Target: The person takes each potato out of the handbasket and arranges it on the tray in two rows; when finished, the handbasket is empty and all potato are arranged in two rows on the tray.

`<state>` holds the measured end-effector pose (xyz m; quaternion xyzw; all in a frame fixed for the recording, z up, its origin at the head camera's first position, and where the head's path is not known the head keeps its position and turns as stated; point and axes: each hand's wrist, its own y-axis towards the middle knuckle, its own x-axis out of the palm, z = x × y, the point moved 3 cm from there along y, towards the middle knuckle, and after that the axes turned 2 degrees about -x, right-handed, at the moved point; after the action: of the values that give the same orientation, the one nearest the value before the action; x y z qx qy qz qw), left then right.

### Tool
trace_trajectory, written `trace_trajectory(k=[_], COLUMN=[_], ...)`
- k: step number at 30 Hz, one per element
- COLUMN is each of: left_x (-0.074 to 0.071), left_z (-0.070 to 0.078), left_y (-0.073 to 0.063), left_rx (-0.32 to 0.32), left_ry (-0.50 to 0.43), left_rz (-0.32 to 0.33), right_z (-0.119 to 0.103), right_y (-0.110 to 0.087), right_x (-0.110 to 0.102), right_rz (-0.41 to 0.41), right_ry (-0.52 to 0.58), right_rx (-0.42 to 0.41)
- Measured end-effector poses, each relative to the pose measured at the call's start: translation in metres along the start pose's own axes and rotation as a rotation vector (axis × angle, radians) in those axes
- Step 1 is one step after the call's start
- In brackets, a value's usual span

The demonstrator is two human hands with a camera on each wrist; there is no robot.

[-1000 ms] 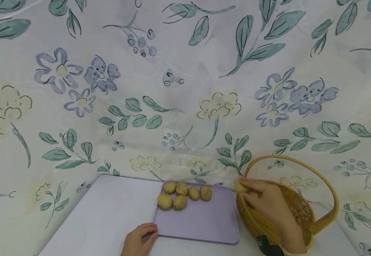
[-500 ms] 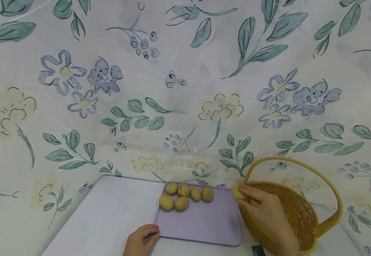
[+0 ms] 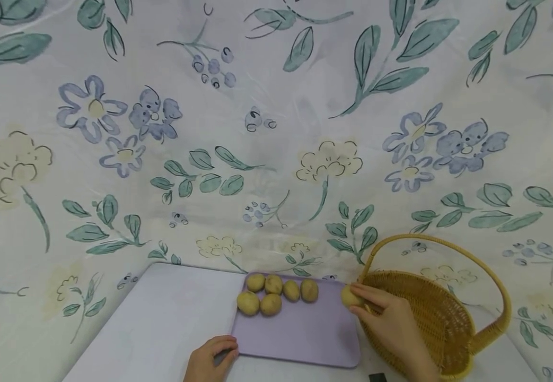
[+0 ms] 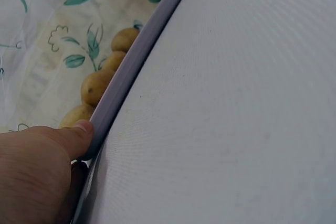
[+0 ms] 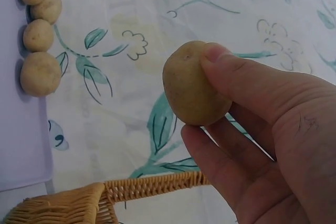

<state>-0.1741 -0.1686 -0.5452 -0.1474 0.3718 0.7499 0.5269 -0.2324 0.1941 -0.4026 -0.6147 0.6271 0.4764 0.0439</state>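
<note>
My right hand [image 3: 393, 321] pinches a potato [image 3: 350, 296] between thumb and fingertips, above the tray's right edge and beside the basket's rim. The right wrist view shows this potato [image 5: 186, 85] whole, with the thumb on one side and fingertips beneath. Several potatoes [image 3: 271, 304] sit in two rows at the back left of the lilac tray [image 3: 300, 337]. At the tray's front left corner, my left hand [image 3: 209, 359] holds the edge. In the left wrist view, the left thumb [image 4: 79, 135] presses the tray's rim [image 4: 123, 77]; the other fingers are mostly hidden.
A wicker basket [image 3: 448, 323] with a tall arched handle [image 3: 498, 289] stands right of the tray, partly behind my right forearm. Both stand on a white table [image 3: 171, 307]. A flowered cloth [image 3: 276, 132] hangs behind.
My right hand has carried the potato left from over the basket's rim to the tray's right edge. The left hand stays at the tray's corner. The view has shifted slightly.
</note>
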Motion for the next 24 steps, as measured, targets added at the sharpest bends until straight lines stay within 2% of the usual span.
trace_trajectory(k=[4, 7, 12, 16, 21, 24], left_x=[0.000, 0.001, 0.001, 0.000, -0.001, -0.001], left_z=[-0.002, -0.002, -0.001, -0.001, -0.001, 0.000], left_y=[0.000, 0.000, -0.001, -0.001, -0.001, -0.002], left_rx=[0.010, 0.029, 0.035, 0.002, -0.012, 0.004], left_ry=[0.001, 0.005, 0.010, 0.016, 0.009, -0.003], left_rz=[0.040, 0.047, 0.036, -0.001, -0.022, -0.006], right_z=[0.000, 0.000, -0.001, -0.003, -0.006, -0.007], right_y=[0.001, 0.001, 0.002, 0.003, 0.006, 0.007], right_x=[0.004, 0.005, 0.010, 0.015, 0.021, 0.027], right_rz=[0.014, 0.007, -0.030, -0.053, -0.061, -0.083], right_ry=[-0.013, -0.018, 0.024, 0.077, 0.114, 0.191], right_rx=[-0.027, -0.013, 0.054, 0.098, 0.086, 0.079])
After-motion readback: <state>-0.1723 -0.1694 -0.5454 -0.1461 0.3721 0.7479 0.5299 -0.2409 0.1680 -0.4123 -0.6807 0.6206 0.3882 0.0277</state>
